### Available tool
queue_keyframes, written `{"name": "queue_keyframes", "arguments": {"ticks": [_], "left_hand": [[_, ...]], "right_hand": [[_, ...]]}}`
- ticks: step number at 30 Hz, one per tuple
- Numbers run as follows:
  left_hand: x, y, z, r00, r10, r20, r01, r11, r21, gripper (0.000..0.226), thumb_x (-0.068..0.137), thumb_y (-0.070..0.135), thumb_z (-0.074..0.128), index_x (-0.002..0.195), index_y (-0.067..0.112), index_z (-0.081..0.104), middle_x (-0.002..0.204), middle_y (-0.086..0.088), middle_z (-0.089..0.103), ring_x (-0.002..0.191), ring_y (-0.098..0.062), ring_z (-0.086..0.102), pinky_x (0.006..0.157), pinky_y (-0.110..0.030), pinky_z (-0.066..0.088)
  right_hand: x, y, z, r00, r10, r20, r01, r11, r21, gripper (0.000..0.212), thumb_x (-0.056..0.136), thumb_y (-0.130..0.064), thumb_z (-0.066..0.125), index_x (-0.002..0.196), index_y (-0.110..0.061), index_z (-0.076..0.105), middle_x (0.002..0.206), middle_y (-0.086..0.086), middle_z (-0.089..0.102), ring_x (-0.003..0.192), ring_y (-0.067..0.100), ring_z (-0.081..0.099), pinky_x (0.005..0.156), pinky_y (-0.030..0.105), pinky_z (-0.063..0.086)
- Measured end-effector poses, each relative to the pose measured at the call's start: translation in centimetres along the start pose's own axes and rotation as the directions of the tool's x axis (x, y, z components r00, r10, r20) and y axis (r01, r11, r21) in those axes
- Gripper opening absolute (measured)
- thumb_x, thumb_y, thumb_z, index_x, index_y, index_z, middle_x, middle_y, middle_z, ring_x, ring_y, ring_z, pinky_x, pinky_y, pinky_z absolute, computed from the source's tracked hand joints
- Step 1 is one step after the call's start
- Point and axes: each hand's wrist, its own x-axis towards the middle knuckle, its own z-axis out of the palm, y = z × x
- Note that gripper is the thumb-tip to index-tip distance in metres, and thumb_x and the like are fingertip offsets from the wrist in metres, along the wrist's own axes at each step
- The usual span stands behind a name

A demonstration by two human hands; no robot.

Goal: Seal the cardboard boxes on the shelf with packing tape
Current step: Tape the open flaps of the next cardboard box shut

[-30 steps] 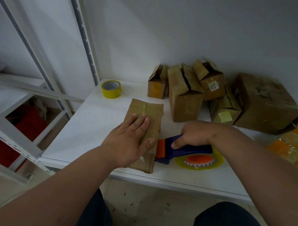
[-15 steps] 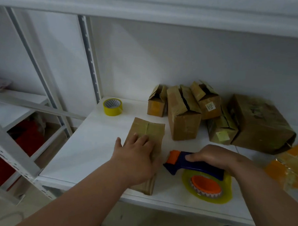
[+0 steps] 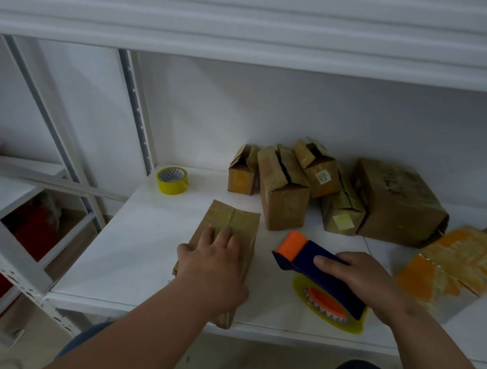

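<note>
Flat on the white shelf (image 3: 139, 252): taped cardboard box (image 3: 230, 225), closed, pressed under spread left hand (image 3: 211, 263). Beside it, tape dispenser (image 3: 319, 274) gripped by right hand (image 3: 363, 281). Behind, unsealed boxes (image 3: 285, 191) with flaps ajar, contents hidden.

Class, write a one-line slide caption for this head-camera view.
Left hand rests on a box on the shelf; right hand grips the tape dispenser.

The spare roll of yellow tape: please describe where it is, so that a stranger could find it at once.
Start at the white shelf that carries the cardboard boxes and go to its far left corner, beside the perforated upright post. The spare roll of yellow tape lies flat there, alone. Unlike the tape in the blue dispenser, no hand touches it.
</note>
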Motion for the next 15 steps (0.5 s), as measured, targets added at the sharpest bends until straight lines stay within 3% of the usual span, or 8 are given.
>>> {"name": "queue_keyframes", "arguments": {"ticks": [3, 5, 6, 8, 11, 13, 15], "left_hand": [[-0.4, -0.7, 0.3, 0.997, 0.014, 0.081, -0.011, 0.999, -0.033, 0.096, 0.077, 0.065, 0.054, 0.153, 0.034, 0.004, 0.162, 0.012, -0.005, 0.15, -0.022, -0.011, 0.114, -0.063, 0.007], [-0.4, -1.1, 0.3, 0.999, 0.03, 0.014, -0.028, 0.99, -0.138, 0.091, 0.082, 0.07, 0.047, 0.154, 0.037, 0.002, 0.163, 0.013, -0.011, 0.148, -0.019, -0.019, 0.113, -0.063, -0.008], [-0.6, -1.3, 0.0, 0.996, 0.012, -0.089, -0.031, 0.975, -0.221, 0.081, 0.086, 0.068, 0.044, 0.153, 0.039, 0.009, 0.163, 0.013, -0.004, 0.149, -0.017, -0.014, 0.114, -0.061, -0.008], [-1.1, -1.2, -1.3, 0.96, -0.113, -0.255, -0.016, 0.89, -0.455, 0.057, 0.093, 0.058, 0.045, 0.146, 0.04, 0.035, 0.157, 0.015, 0.027, 0.147, -0.014, 0.016, 0.119, -0.053, 0.006], [-2.0, -0.5, -3.6, 0.963, -0.209, -0.172, -0.021, 0.575, -0.818, 0.028, 0.095, 0.044, 0.052, 0.12, 0.036, 0.062, 0.119, 0.016, 0.061, 0.112, -0.011, 0.057, 0.103, -0.04, 0.044], [-2.5, -0.1, -4.3, 0.99, -0.134, -0.048, 0.006, 0.376, -0.927, 0.022, 0.094, 0.044, 0.055, 0.108, 0.031, 0.067, 0.105, 0.01, 0.068, 0.098, -0.009, 0.062, 0.091, -0.032, 0.051], [-2.8, 0.0, -4.4, 0.997, -0.026, 0.078, 0.081, 0.166, -0.983, 0.031, 0.089, 0.049, 0.06, 0.104, 0.024, 0.07, 0.1, 0.005, 0.072, 0.096, -0.013, 0.066, 0.095, -0.034, 0.049]], "right_hand": [[-1.4, -0.1, -0.4, 0.996, -0.091, -0.02, 0.092, 0.993, 0.074, 0.048, 0.074, -0.056, 0.069, 0.084, -0.01, 0.072, 0.074, 0.007, 0.073, 0.068, 0.026, 0.07, 0.065, 0.038, 0.051], [-2.4, -0.3, -0.4, 0.987, -0.155, -0.046, 0.159, 0.982, 0.103, 0.05, 0.069, -0.06, 0.071, 0.083, -0.013, 0.072, 0.072, 0.005, 0.072, 0.065, 0.022, 0.069, 0.061, 0.033, 0.048], [-2.8, -0.4, -0.4, 0.982, -0.181, -0.058, 0.187, 0.974, 0.126, 0.048, 0.068, -0.058, 0.067, 0.084, -0.013, 0.071, 0.072, 0.004, 0.073, 0.064, 0.021, 0.069, 0.06, 0.032, 0.048], [-3.4, -0.6, -0.3, 0.969, -0.235, -0.074, 0.244, 0.956, 0.162, 0.048, 0.067, -0.057, 0.063, 0.084, -0.012, 0.071, 0.073, 0.005, 0.072, 0.064, 0.021, 0.068, 0.06, 0.031, 0.048], [-4.1, -1.0, -0.1, 0.941, -0.329, -0.083, 0.339, 0.928, 0.153, 0.065, 0.058, -0.072, 0.063, 0.08, -0.012, 0.07, 0.072, 0.008, 0.069, 0.061, 0.021, 0.066, 0.055, 0.024, 0.046], [-4.5, -1.5, 0.1, 0.922, -0.381, -0.073, 0.388, 0.911, 0.143, 0.068, 0.054, -0.077, 0.062, 0.079, -0.014, 0.07, 0.073, 0.009, 0.069, 0.06, 0.019, 0.065, 0.054, 0.023, 0.046], [-4.8, -2.0, 0.3, 0.909, -0.412, -0.057, 0.416, 0.895, 0.163, 0.061, 0.056, -0.072, 0.061, 0.08, -0.017, 0.071, 0.075, 0.01, 0.07, 0.062, 0.02, 0.066, 0.055, 0.025, 0.047]]}}
